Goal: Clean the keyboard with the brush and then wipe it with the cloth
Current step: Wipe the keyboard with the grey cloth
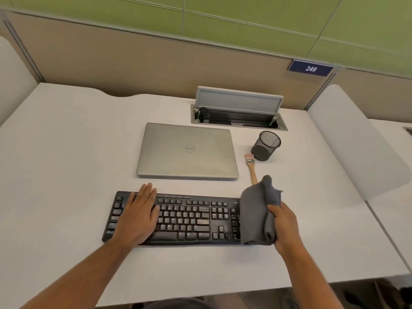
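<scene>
A black keyboard (185, 219) lies across the white desk in front of me. My left hand (137, 216) rests flat on its left keys with straight fingers. My right hand (284, 226) grips a grey cloth (256, 215) that hangs bunched over the keyboard's right end and hides the number pad's edge. A brush (251, 168) with a wooden handle and pink bristles lies on the desk behind the cloth, its bristles touching the mesh cup; the handle's near end is hidden by the cloth.
A shut silver laptop (187, 150) lies behind the keyboard. A black mesh pen cup (265, 145) stands to its right. Further back is an open cable hatch (238, 117) in the desk (66, 152). Partition panels bound the desk at the back and on both sides.
</scene>
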